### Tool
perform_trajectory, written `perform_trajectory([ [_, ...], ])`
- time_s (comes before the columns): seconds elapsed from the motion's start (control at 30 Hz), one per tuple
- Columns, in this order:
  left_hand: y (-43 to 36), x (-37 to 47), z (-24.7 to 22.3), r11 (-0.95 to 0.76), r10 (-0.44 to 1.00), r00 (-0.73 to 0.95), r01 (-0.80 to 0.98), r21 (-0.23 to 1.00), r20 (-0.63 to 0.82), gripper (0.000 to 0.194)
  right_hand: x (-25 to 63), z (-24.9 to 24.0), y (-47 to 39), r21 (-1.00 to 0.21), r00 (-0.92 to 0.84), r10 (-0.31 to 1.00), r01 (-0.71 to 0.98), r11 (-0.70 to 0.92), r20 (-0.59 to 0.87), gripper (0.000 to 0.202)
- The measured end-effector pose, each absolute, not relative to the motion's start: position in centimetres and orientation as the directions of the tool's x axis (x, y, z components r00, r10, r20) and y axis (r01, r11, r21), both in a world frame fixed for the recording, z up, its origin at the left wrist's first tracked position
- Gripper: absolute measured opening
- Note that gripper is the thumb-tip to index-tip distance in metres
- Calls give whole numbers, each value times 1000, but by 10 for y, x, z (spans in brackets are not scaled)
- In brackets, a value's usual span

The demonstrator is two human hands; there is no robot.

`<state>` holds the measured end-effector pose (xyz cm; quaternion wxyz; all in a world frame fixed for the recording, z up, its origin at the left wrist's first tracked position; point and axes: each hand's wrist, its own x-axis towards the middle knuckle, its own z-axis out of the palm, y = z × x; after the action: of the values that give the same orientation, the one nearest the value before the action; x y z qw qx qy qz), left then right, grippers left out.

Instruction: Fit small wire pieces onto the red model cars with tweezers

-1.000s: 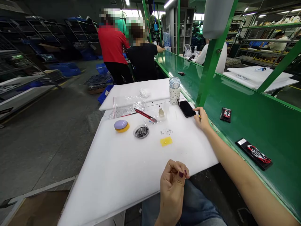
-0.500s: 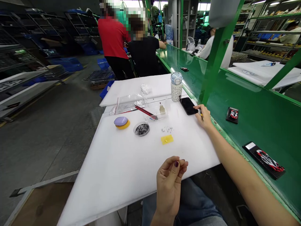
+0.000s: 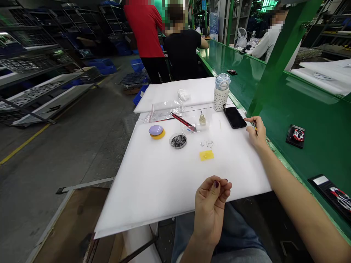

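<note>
Above the near edge of the white work surface, my left hand (image 3: pixel 210 204) is closed in a pinch, thumb against fingertips; whatever it holds is too small or hidden to make out. My right hand (image 3: pixel 258 133) is at the right edge, closed around a thin black-and-yellow tool (image 3: pixel 255 128). Its index finger reaches to the right edge of a black phone (image 3: pixel 235 117). Between the hands and the clear box lie a yellow piece of film (image 3: pixel 206 155) and scattered fine black bits (image 3: pixel 207 144). A round clear dish (image 3: pixel 178 140) holds more black bits.
A clear box (image 3: pixel 201 126) has a small bottle (image 3: pixel 202 118) and red-black pens (image 3: pixel 183 121) about it. Left lies a purple-and-yellow oval item (image 3: pixel 156 132). A patterned cup (image 3: pixel 221 93) stands behind the phone. Along the right, a green conveyor (image 3: pixel 276 113) carries dark cases. Two people are ahead.
The view has turned left and down, so the table's things appear farther right and higher. My right index finger now points straighter at the phone's edge. My left hand keeps its pinch.
</note>
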<state>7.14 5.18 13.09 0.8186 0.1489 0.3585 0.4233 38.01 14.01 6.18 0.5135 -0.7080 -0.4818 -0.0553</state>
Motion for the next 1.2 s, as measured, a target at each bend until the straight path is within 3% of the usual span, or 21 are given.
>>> perform_trajectory([
  [0.2,55,62,126,453,891,309,-549,703,-334,45,365,75,135,-674,592,596,731,-112,543,20],
  [0.37,82,28,117,117,993,35,-512,851,-116,50,384,102,103,-624,716,549,676,-391,432,39],
  [0.5,104,2,99,-117,971,-236,-344,932,35,41,420,126,51,-503,876,375,481,-718,302,23],
  [0.63,113,-7,79,-111,954,-294,-186,976,52,26,442,126,12,-343,965,203,249,-906,167,46],
  [0.7,113,-7,74,-71,968,-249,-150,986,32,22,443,117,2,-280,974,193,220,-934,120,53],
  [0.93,113,-11,67,-35,992,-128,-129,991,18,25,440,96,-10,-208,974,196,216,-954,113,42],
  [1.07,117,-10,63,-106,985,-151,-172,979,80,28,438,112,-12,-245,965,206,241,-939,160,27],
  [1.13,119,-9,64,-126,986,-133,-163,979,104,30,429,122,-7,-278,956,197,254,-926,216,33],
  [1.2,119,-9,66,-142,986,-112,-147,979,126,29,402,127,1,-349,906,275,384,-855,323,39],
])
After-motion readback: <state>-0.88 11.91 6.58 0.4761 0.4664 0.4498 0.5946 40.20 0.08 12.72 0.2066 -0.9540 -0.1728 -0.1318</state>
